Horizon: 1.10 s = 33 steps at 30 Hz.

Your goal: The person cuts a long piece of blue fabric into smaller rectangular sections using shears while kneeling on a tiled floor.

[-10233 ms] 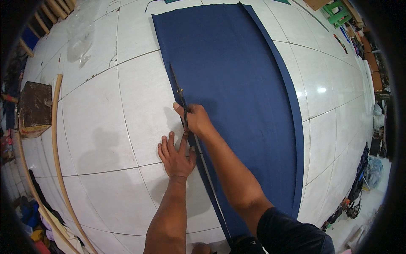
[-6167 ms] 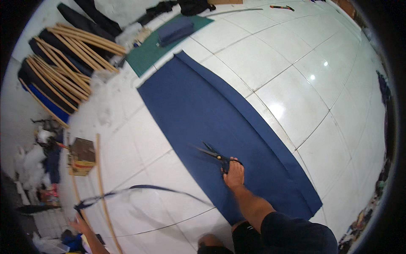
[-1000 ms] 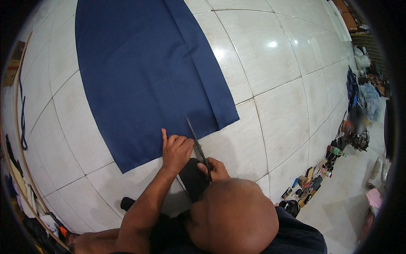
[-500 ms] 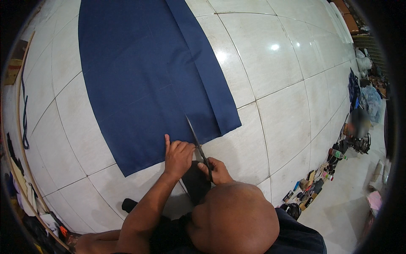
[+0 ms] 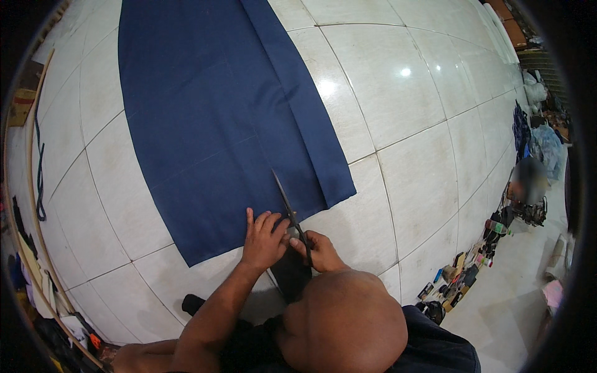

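Note:
A large dark blue cloth (image 5: 205,137) with a folded strip along its right side is spread on the floor. My left hand (image 5: 264,239) rests on its near edge, fingers spread and flat, holding nothing I can see. Beside it, my right hand (image 5: 323,252) is closed around the handles of a pair of dark scissors (image 5: 287,205). One long blade points away from me over the cloth, left of the folded strip. Whether the other blade lies beneath the cloth is hidden. A large rounded bare shape in front covers my right forearm.
Pale floor tiles (image 5: 416,180) surround the cloth. Small tools and oddments (image 5: 457,276) lie in a row to the right, with clear plastic bags (image 5: 546,149) farther off. A long curved wooden strip (image 5: 29,155) and a dark cord (image 5: 40,168) run along the left.
The fingers of my left hand have spread and flattened, and the hand has come slightly nearer. Cloth and tiles have shifted a little in the view. The scissors stay in my right hand.

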Motion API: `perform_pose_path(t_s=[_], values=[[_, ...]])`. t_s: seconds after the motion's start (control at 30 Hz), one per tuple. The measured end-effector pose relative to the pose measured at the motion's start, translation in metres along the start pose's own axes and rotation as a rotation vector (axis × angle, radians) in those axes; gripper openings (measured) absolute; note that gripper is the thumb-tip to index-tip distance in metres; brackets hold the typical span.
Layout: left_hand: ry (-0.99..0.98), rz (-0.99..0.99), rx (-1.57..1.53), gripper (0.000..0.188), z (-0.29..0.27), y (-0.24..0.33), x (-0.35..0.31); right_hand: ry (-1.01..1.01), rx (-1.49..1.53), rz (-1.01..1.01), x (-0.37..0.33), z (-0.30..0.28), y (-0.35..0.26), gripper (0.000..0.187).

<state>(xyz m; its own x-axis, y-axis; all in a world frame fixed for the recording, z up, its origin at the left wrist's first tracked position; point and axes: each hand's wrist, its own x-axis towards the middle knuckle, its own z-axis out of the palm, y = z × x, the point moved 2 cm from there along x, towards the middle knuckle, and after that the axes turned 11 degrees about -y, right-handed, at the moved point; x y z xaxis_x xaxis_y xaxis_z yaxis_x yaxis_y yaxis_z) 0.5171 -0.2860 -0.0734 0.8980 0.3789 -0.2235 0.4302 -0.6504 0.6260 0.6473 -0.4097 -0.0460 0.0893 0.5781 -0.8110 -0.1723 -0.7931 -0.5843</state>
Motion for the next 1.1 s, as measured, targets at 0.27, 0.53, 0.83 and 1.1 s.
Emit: perform_pose_path(t_s=[0.27, 0.53, 0.83, 1.1], values=[[-0.148, -0.075, 0.122, 0.06, 0.006, 0.011, -0.006, -0.078, 0.048, 0.079, -0.009, -0.009, -0.013, 0.056], [-0.273, -0.142, 0.155, 0.06, 0.004, 0.016, -0.004, -0.018, 0.062, 0.038, -0.004, -0.002, -0.01, 0.043], [-0.263, -0.161, 0.171, 0.059, 0.012, 0.015, -0.007, -0.02, -0.046, 0.021, 0.008, -0.004, -0.025, 0.062], [-0.246, -0.158, 0.215, 0.059, 0.011, 0.018, -0.008, 0.034, -0.06, -0.118, 0.029, -0.003, -0.024, 0.066]])
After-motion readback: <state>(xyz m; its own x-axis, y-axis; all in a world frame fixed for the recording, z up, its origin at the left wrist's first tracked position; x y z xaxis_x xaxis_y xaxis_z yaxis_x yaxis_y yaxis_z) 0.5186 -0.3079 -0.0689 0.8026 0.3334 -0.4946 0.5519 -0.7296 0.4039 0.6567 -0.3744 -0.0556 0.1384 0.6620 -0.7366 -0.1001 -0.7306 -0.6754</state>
